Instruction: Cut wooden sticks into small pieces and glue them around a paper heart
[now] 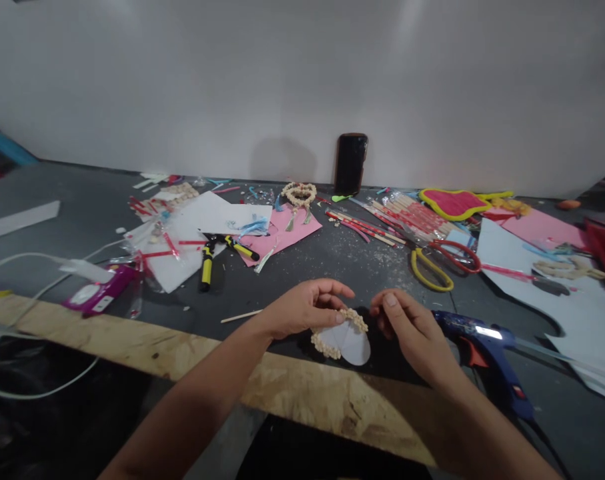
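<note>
Near the table's front edge lies a white paper cutout point(356, 347) with rounded lobes. Small beige pieces, like beads or chips, run along part of its rim. My left hand point(310, 308) grips its upper left side, thumb on top and fingers behind. Just to the right, my right hand point(407, 327) is apart from the cutout, its thumb pressed against curled fingers. Whatever may be in that pinch is hidden. Beside my right wrist rests a blue glue gun point(487, 340) with a red trigger. A thin wooden stick point(241, 316) lies left of my left hand.
Scissors point(435, 267) with yellow and red handles lie beyond my right hand. Yellow-black pliers point(207, 263), pink paper point(295, 233) and a beaded ornament point(300, 195) lie farther back. A phone point(351, 163) leans on the wall. At left sits a purple power strip point(102, 290) with white cords.
</note>
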A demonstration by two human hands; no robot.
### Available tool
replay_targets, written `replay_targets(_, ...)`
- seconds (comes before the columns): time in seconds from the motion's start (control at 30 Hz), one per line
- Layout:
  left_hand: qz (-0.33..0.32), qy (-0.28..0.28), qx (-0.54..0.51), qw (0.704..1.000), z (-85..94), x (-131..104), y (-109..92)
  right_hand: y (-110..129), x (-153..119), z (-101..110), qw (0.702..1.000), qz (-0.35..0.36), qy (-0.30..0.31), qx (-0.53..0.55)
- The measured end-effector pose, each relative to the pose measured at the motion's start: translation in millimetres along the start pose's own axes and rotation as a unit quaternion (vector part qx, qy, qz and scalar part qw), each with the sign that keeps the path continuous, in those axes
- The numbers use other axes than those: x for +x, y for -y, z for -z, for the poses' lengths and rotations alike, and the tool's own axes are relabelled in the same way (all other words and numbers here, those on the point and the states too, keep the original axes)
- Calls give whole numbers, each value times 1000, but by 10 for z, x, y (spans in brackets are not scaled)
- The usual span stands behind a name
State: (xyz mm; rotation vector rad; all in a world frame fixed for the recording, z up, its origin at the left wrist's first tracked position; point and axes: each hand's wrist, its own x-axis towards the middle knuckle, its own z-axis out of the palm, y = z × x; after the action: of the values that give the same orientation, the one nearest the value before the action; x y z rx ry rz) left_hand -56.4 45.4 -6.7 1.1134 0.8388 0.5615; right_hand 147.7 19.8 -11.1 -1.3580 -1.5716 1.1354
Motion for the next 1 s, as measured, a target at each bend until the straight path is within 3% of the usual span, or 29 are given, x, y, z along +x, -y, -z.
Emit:
replay_targets(0.17,8,11,3,1000,0,4,-5,10,17,14,999,7,-33,6)
replay_targets(0.4,10,35,8,999,31,4,14,23,16,21,998,6,-34,-43)
replay_targets(0.67,7,35,17,999,38,-2,9,25,8,25,998,12,-18,-60)
replay_targets(1.0,8,31,12,999,36,-5,6,17,-3,6,998,-10,51,-24)
